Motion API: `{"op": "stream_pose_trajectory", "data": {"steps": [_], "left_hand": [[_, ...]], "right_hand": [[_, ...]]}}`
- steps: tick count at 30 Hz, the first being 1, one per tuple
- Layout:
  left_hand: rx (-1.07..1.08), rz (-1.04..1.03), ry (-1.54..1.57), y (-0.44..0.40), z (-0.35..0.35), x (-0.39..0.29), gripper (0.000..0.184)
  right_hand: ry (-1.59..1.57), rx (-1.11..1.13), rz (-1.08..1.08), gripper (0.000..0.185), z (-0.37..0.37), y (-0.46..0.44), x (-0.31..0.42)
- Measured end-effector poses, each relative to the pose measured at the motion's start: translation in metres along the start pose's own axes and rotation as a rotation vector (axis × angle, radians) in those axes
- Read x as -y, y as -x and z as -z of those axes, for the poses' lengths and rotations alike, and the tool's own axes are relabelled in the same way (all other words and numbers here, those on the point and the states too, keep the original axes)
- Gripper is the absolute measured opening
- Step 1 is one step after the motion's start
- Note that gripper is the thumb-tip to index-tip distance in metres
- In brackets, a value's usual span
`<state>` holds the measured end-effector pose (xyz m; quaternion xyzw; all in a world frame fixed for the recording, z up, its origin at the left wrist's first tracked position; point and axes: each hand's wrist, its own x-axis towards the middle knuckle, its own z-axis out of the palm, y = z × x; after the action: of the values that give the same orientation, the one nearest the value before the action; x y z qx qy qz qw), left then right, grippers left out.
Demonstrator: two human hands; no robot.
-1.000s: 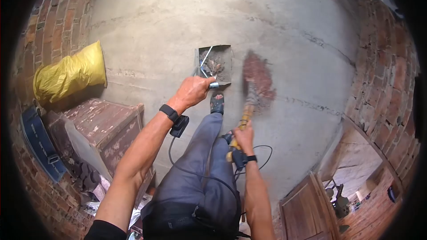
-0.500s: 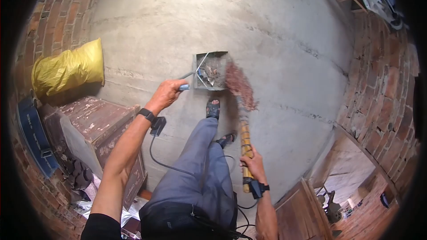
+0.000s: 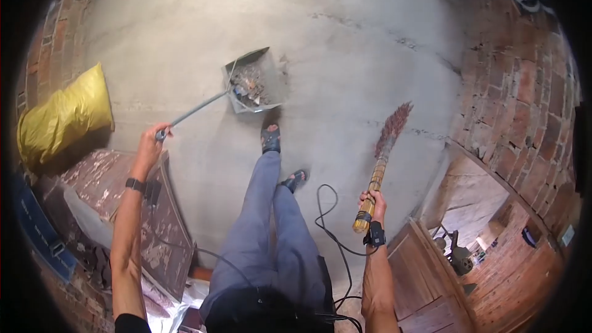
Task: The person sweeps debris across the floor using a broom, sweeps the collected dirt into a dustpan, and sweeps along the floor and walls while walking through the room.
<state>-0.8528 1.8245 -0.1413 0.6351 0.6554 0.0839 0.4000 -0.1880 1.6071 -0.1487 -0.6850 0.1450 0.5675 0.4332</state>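
My left hand (image 3: 151, 145) is closed around the end of the long handle of a dustpan (image 3: 275, 89). The pan rests on or just over the concrete floor in front of my feet, with a heap of grey debris and scraps (image 3: 248, 83) inside it. Off to the right, my right hand (image 3: 372, 202) grips the bound yellow handle of a hand broom (image 3: 380, 166). Its reddish bristles point up and away from me, apart from the dustpan. A dark dusty patch (image 3: 284, 68) marks the floor beside the pan's right edge.
A yellow sack (image 3: 65, 114) lies at the left by a worn wooden cabinet (image 3: 105, 179). Brick walls (image 3: 524, 80) flank the floor. A wooden door panel (image 3: 419, 271) and a doorway stand at lower right. A black cable (image 3: 336, 234) loops by my right leg.
The broom has swung right, away from the dustpan, and its bristles look narrower. My left hand and the dustpan have shifted left, with the pan now tilted. The whole view has shifted too.
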Motion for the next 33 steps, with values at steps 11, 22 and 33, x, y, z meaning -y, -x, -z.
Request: {"op": "stream_pose_trajectory", "data": {"steps": [11,22,33], "left_hand": [[0.077,0.119,0.054,-0.001,-0.014,-0.007,0.019],[0.273,0.389,0.134,-0.026,-0.02,-0.084,0.029],[0.189,0.342,0.134,-0.039,-0.033,-0.088,0.044]], "right_hand": [[-0.148,0.106,-0.288,0.029,-0.17,-0.063,-0.092],[-0.015,-0.008,-0.083,0.028,-0.105,0.014,-0.039],[0.114,0.068,-0.099,0.024,-0.189,-0.057,-0.044]]}}
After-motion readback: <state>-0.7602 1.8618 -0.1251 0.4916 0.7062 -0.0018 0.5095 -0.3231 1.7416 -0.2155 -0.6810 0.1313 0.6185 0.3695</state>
